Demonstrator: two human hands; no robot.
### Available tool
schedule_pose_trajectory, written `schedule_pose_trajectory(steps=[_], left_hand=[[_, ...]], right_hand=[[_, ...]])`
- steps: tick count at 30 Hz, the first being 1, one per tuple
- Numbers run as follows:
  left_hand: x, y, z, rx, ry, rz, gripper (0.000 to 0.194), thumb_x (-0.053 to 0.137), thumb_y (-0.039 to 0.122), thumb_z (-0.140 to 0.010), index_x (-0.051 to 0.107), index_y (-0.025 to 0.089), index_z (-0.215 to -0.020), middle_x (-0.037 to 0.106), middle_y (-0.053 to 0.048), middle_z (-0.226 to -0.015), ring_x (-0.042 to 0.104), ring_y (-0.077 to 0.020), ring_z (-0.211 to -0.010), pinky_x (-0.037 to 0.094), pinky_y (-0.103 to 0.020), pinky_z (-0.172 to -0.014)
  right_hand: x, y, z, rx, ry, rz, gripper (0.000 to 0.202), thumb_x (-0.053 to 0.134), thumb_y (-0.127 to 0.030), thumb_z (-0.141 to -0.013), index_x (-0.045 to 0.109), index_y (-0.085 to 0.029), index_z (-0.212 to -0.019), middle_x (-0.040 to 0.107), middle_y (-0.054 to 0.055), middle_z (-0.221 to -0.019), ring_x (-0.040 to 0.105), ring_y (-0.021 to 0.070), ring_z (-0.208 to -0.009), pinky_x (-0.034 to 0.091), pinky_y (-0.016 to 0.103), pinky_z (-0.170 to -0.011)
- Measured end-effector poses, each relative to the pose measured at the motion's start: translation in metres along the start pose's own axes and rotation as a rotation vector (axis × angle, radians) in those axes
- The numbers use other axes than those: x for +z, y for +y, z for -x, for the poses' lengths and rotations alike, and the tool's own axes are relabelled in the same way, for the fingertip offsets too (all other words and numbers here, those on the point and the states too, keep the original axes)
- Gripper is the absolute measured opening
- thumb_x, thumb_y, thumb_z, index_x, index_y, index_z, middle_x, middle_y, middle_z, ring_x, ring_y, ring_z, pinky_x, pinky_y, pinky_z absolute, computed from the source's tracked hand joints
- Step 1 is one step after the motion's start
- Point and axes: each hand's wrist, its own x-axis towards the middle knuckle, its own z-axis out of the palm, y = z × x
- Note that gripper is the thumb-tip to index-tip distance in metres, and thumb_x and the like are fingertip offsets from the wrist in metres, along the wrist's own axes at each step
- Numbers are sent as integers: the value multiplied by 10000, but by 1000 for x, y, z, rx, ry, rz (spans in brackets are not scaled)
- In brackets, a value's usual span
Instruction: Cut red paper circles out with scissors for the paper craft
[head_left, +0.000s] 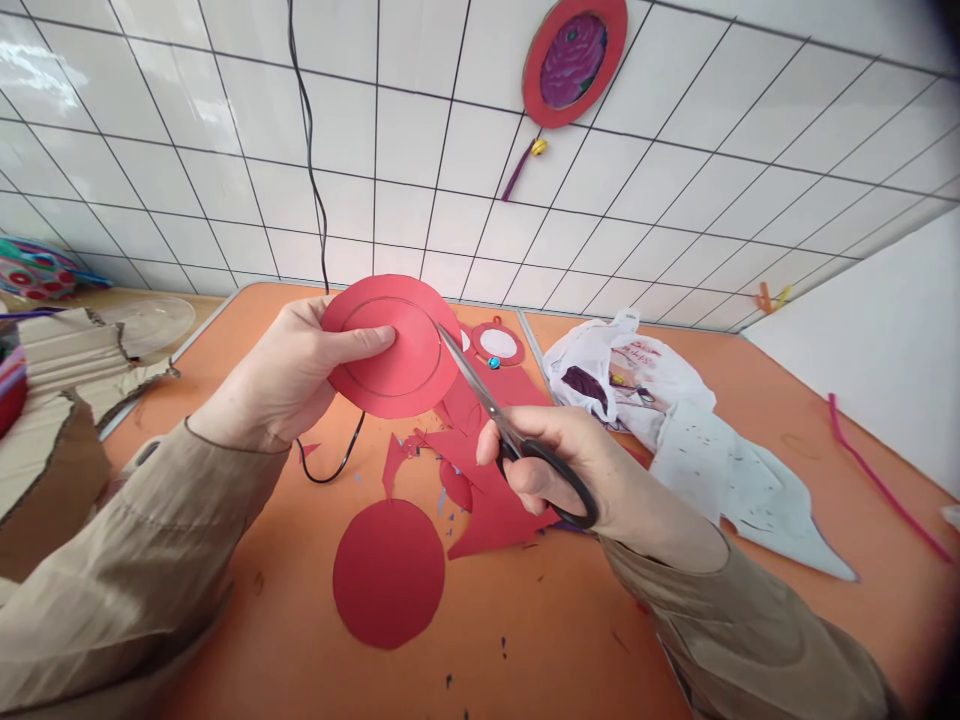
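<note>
My left hand [300, 365] pinches the left side of a red paper disc [409, 375], thumb on its face and fingers behind. A smaller circle is drawn in dark line on the disc. In my right hand [562, 460] is a pair of scissors [551, 470] with black handles, fingers through the loops. The blade tips meet the disc near the right part of the drawn line, where a short pale slit shows. Below, a second, plain red disc [388, 575] lies on the orange table [285, 620].
Red paper scraps [495, 500] lie behind the scissors, near a small red ring ornament [499, 343] with a blue bell. A white plastic bag [637, 370] and pale sheet [739, 480] are at right, torn cardboard [45, 470] at left. A black cable [309, 130] hangs along the tiled wall.
</note>
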Motion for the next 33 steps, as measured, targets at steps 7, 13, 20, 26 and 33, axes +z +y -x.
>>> schedule_pose_trajectory(steps=[7,13,20,26,33], left_hand=[[-1,0,-1,-2,16,-12,129,809,231,-633,772,204,-754,768,-70,-846,687,-248,-830,545,-347,-772],[0,1,-1,15,53,-14,133,827,228,-596,765,204,-711,757,-58,-788,678,-252,-803,550,-369,-762],[1,1,0,20,19,-16,117,795,196,-638,764,193,-751,761,-58,-814,680,-231,-808,539,-320,-747],[-2,-3,-2,-18,-63,-14,159,777,168,-652,780,178,-810,766,-59,-807,682,-222,-805,537,-312,-763],[2,-5,0,22,-18,-66,118,789,196,-648,779,175,-763,757,-49,-756,672,-194,-737,535,-283,-705]], right_hand=[[0,3,0,53,-68,-81,619,634,-726,-668,560,-145,-870,464,-49,-551,342,62,-466,294,202,-434],[-4,2,-1,69,-102,-119,633,643,-733,-653,561,-145,-874,521,-25,-592,413,75,-484,325,206,-449],[-7,6,-2,73,-140,-155,623,659,-715,-661,572,-141,-887,545,-16,-601,482,95,-506,351,211,-472],[-8,3,-2,127,-139,-143,626,674,-716,-641,579,-145,-879,535,-19,-574,493,108,-516,341,213,-471],[-4,2,-1,81,-134,-146,598,663,-696,-682,582,-134,-869,530,-20,-583,462,77,-483,305,188,-429]])
